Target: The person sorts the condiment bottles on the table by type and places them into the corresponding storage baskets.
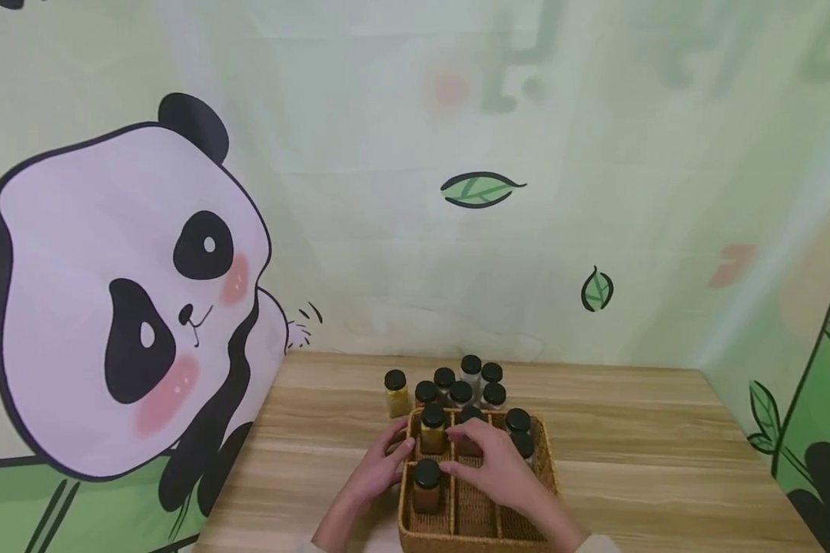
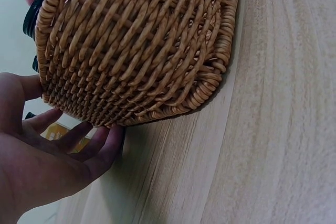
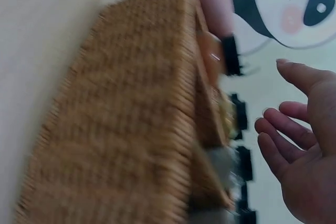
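A wicker basket point(image 1: 480, 541) with compartments stands in front of me, holding several black-lidded spice jars. My left hand point(image 1: 379, 465) rests against its back left corner, thumb at the rim and fingers along the outer weave point(image 2: 121, 61). Over the basket hovers my right hand point(image 1: 491, 465), its thumb and fingers apart and nothing between them. Left of it, a jar of reddish-brown spice point(image 1: 426, 495) stands in the front left compartment. Behind that is a jar of yellow spice point(image 1: 433, 436). A jar point(image 1: 470, 415) in the middle is partly hidden by my right hand.
In the basket's right column sit two more jars, including one at the back point(image 1: 518, 421). Several jars point(image 1: 470, 372) cluster behind the basket, with a yellow one point(image 1: 396, 398) to their left. The wooden table point(image 1: 636, 453) meets a panda-printed backdrop point(image 1: 360, 230).
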A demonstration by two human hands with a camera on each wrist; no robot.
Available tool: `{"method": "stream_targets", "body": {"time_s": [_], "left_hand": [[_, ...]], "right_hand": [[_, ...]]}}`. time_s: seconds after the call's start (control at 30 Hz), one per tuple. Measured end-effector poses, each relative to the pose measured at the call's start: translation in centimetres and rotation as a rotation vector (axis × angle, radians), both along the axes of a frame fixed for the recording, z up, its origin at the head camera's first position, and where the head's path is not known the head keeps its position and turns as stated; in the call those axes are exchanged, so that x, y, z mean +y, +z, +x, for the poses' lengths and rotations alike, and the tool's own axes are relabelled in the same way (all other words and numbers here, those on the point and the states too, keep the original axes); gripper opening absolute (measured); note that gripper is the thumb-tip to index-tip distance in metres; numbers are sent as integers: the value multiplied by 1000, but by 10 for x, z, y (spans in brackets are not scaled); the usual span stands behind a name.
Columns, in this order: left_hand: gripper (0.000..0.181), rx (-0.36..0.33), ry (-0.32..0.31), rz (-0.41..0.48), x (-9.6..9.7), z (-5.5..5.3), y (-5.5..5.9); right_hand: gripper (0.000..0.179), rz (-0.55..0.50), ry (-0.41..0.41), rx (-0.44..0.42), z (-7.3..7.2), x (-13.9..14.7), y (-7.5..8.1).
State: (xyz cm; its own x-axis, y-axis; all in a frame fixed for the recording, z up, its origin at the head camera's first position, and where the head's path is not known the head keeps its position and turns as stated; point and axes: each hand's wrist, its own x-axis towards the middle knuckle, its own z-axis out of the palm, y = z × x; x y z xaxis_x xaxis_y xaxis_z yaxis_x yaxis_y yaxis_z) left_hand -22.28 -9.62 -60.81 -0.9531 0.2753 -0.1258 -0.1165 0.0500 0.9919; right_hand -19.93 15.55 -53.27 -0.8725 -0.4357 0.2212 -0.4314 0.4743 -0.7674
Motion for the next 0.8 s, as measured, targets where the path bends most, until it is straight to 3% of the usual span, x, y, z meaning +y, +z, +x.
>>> {"method": "stream_targets", "body": {"time_s": [0.13, 0.4, 0.6, 0.8], "left_hand": [[61, 8, -4, 3, 0, -1, 1], [62, -2, -3, 13, -1, -1, 1], [60, 10, -7, 8, -1, 0, 2], [60, 2, -4, 1, -1, -1, 1]], "right_hand": [[34, -13, -88, 71, -15, 16, 14], [34, -63, -187, 88, -51, 49, 24], [38, 64, -254, 144, -75, 67, 19], [39, 179, -257, 107, -92, 70, 12]]}}
